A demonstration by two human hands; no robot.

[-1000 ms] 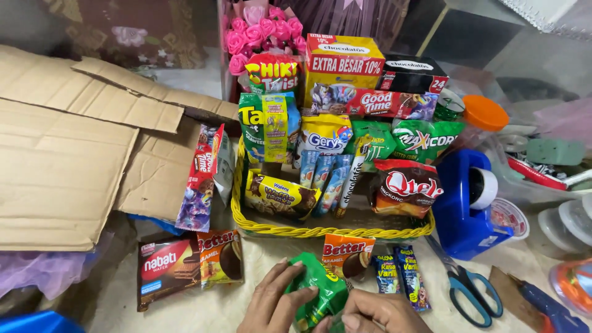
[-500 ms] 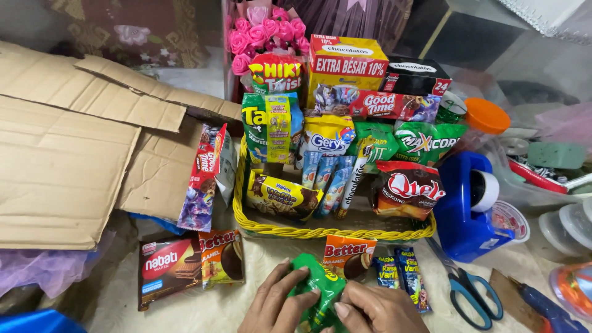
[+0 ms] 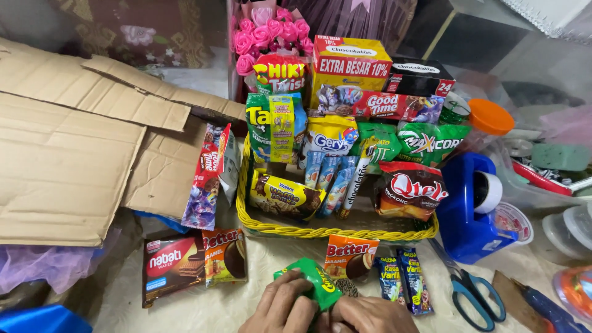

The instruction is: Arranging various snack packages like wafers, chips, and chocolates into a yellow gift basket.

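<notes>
Both of my hands hold a small green snack packet (image 3: 311,282) at the bottom edge of the view, just in front of a yellow wicker basket (image 3: 271,227). My left hand (image 3: 280,308) grips the packet's left side. My right hand (image 3: 370,314) pinches its lower right end. The basket is packed with upright snack bags, boxes and wrapped sticks, with pink artificial roses (image 3: 259,37) behind them. An orange caramel snack pack (image 3: 348,257) and two small dark sachets (image 3: 404,283) lie beside my hands.
Flattened cardboard (image 3: 74,154) covers the left. A red wafer pack (image 3: 169,265) and another orange pack (image 3: 225,256) lie front left. A blue tape dispenser (image 3: 472,209), blue-handled scissors (image 3: 472,290) and plastic containers sit at the right.
My hands have turned the green packet so it lies more tilted and flatter. The view has shifted slightly lower and closer to the basket.
</notes>
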